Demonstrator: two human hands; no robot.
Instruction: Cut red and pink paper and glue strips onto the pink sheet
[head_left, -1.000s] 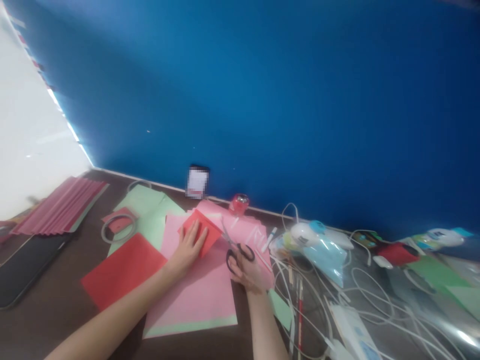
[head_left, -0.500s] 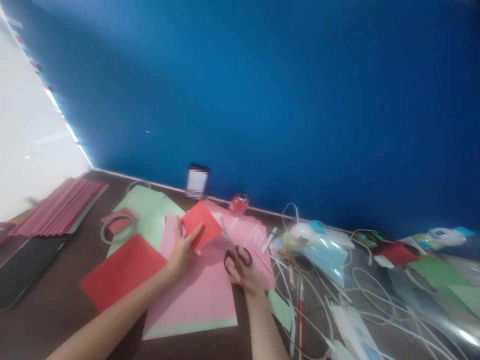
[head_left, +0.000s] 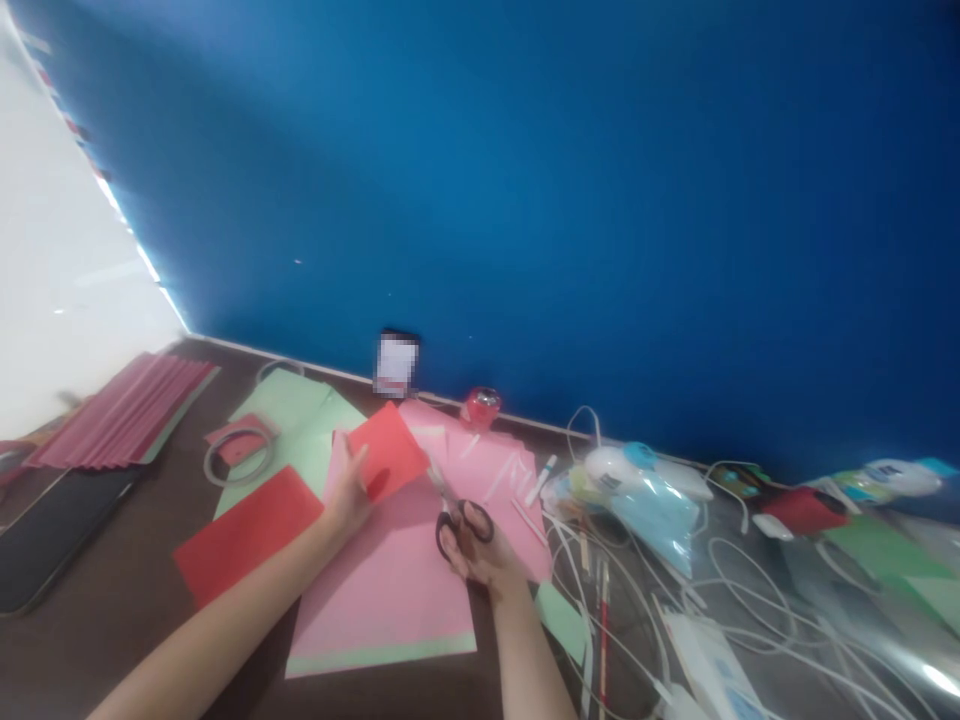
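From where I sit, the red paper piece [head_left: 388, 455] is over the pink sheets [head_left: 390, 600] in the middle, tilted a little. The scissors [head_left: 444, 487] reach toward its right corner; the blades are blurred, and I cannot tell whether their tips touch the paper. The left hand [head_left: 349, 495] pinches the paper's left edge, thumb across its face, with the other fingers mostly hidden from me. The right hand [head_left: 480, 550] is turned palm up, fingers curled through the black handles; I can't make out exactly which fingers are in which loop. Both forearms slant in from the bottom edge, which cuts them off. Left of the pink sheets I have a second red sheet [head_left: 251, 535], partly covered by the left forearm, plus green paper [head_left: 300, 410] and a grey ring [head_left: 267, 465]. All this lies on a dark tabletop [head_left: 112, 640]; white cables [head_left: 757, 600] tangle at right. A blue wall [head_left: 525, 200] rises behind, where one small item [head_left: 396, 362] is pixelated past reading
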